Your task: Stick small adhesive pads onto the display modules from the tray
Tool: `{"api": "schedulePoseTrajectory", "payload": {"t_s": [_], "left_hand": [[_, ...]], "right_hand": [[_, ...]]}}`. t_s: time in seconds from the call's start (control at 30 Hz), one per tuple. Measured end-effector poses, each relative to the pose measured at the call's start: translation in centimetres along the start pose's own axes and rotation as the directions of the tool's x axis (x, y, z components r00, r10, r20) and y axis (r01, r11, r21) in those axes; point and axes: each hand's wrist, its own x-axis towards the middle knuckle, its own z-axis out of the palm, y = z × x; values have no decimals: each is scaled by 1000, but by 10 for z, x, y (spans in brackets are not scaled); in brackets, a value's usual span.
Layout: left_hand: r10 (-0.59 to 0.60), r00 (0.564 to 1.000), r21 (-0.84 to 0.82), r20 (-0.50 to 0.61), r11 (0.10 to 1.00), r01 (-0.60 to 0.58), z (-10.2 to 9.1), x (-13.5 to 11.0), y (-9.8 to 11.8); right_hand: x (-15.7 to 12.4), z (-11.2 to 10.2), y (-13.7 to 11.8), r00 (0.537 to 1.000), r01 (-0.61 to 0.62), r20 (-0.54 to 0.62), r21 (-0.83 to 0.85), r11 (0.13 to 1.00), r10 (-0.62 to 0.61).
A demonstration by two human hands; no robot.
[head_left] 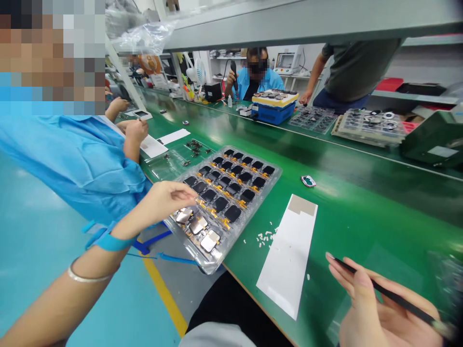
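Seen from a head-worn camera, a long green worktable (361,212) ran away to the upper left. The person's left hand (170,197) hovered over the near left corner of a clear plastic tray (213,264) that lay at the table's front edge. Its fingers were drawn loosely together and pointed across the tray. Whether they pinched anything could not be told. A blue wristband (108,241) and a thin silver bracelet (87,277) circled that arm. The tray held rows of small black modules (231,180) with orange tabs, and three silver-faced pieces (198,225) sat in the row nearest the left hand. At the lower right, well apart from the tray, the right hand (376,308) gripped a slim black tool (390,296) between thumb and fingers, the tool lying slantwise across the palm. Between the two hands lay a white sheet (289,255), with tiny white scraps (265,237) scattered just beside it. A small rounded part (308,181) rested alone on the table beyond the sheet. A co-worker's blue sleeve (72,164) filled the left side, and a blue crate (273,112) stood on the far side.
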Motion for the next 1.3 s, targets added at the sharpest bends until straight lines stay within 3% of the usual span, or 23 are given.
{"api": "schedulePoseTrajectory", "payload": {"t_s": [0.1, 0.2, 0.3, 0.4, 0.73, 0.9, 0.97, 1.0, 1.07, 1.13, 1.17, 1.23, 1.3], "left_hand": [[66, 983, -244, 171, 970, -22, 30, 2, 37], [272, 900, -428, 341, 897, -109, 66, 7, 72], [516, 789, -342, 334, 846, -408, 95, 16, 93], [638, 697, -220, 326, 769, -601, 114, 24, 102], [686, 622, -120, 378, 703, -701, 135, 33, 107], [716, 577, -84, 392, 653, -753, 122, 34, 112], [718, 607, -1, 339, 646, -763, 102, 36, 108], [703, 645, 58, 299, 661, -748, 89, 38, 103], [605, 767, 192, 215, 744, -641, 56, 41, 85], [407, 901, 324, 152, 840, -435, 20, 41, 61], [306, 944, 389, 125, 860, -330, 3, 38, 47], [166, 980, 486, 110, 851, -199, -22, 29, 23], [108, 987, 522, 120, 839, -155, -32, 17, 4]], "right_hand": [[-6, 4, -8, 988, 106, -113, 21, 994, -103], [-8, 1, -14, 985, 114, -135, 24, 993, -110], [-6, -4, -13, 989, 107, -103, 50, 993, -101], [-4, -6, -10, 993, 99, -65, 72, 992, -95], [-4, -4, -13, 996, 84, -30, 120, 989, -81], [-6, -7, -13, 997, 81, -27, 87, 993, -79], [-6, -6, -13, 997, 71, -36, 78, 994, -68], [-6, -6, -13, 997, 68, -47, 76, 995, -64], [-7, -5, -14, 994, 74, -80, 67, 995, -69], [-8, -4, -15, 990, 91, -116, 53, 994, -84], [-8, -3, -16, 987, 98, -131, 43, 994, -91], [-9, -1, -17, 985, 97, -143, 23, 995, -93], [-10, 0, -19, 986, 87, -145, 4, 996, -86]]}}
